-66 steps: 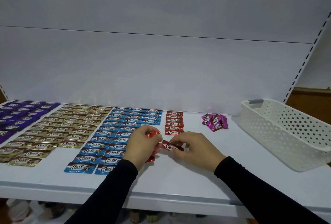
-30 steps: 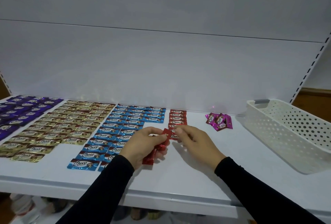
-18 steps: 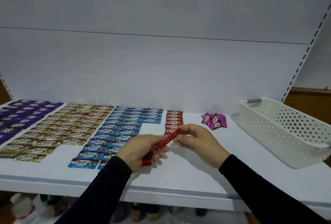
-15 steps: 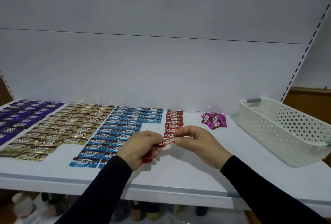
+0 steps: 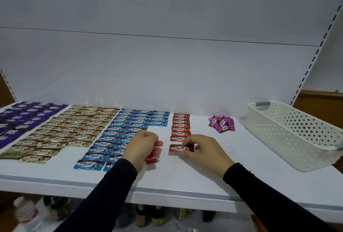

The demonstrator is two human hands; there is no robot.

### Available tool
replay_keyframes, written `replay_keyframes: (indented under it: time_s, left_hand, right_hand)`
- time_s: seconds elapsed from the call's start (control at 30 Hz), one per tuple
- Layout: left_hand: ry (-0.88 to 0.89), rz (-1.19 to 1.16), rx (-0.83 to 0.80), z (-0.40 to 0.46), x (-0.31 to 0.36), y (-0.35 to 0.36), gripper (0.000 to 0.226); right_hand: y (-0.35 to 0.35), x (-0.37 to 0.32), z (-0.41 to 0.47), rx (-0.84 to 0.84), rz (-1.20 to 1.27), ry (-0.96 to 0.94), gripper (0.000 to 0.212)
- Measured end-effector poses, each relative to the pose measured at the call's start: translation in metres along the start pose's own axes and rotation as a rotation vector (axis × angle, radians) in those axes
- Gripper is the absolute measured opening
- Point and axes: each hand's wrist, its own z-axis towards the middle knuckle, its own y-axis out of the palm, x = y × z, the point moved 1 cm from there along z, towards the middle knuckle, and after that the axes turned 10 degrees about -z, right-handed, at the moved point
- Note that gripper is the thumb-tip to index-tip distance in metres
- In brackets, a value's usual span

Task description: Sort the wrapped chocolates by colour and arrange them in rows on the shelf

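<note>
Red chocolate (image 5: 178, 148) pinched flat by right hand (image 5: 202, 150) (fingers curled)

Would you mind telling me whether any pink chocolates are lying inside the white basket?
No, the pink chocolates lie in a small heap on the shelf, left of the white basket.

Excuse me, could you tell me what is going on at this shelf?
A person is sorting wrapped chocolates by colour on the shelf. The right hand pinches a red chocolate at the near end of the red column; the left hand grips more red ones. Pink chocolates lie unsorted beside the basket.
</note>
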Motion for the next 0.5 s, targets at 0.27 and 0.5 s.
replay_keyframes:
  time_s: [0.27,0.5]
  left_hand:
    - [-0.123,-0.23,-0.02,0.008,0.003,-0.001,0.049]
    - [-0.104,-0.174,-0.06,0.006,-0.002,-0.004,0.008]
  right_hand:
    - [0.011,0.009,0.014,-0.025,-0.161,0.043,0.016]
    - [0.008,0.006,0.0,-0.046,-0.287,-0.192,0.026]
